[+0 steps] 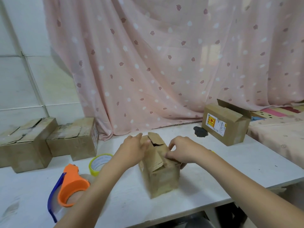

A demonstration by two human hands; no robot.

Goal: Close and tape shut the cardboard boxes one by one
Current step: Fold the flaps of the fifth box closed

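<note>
Head view showed a white table (213,163) with a small brown box (162,175) near its middle. Its torn top flaps (156,140) stood partly up. The left hand (133,148) lay flat with straight fingers against the left flap. The right hand (182,150) pinched the right flap. I think a hard push could rip that worn flap more. A tape dispenser (69,185) waited near left.

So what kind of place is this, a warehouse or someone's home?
Likely a room at home used for packing. A pink leaf-print curtain hangs behind the white table, bedding lies at right, and cardboard boxes sit with a tape dispenser.
</note>
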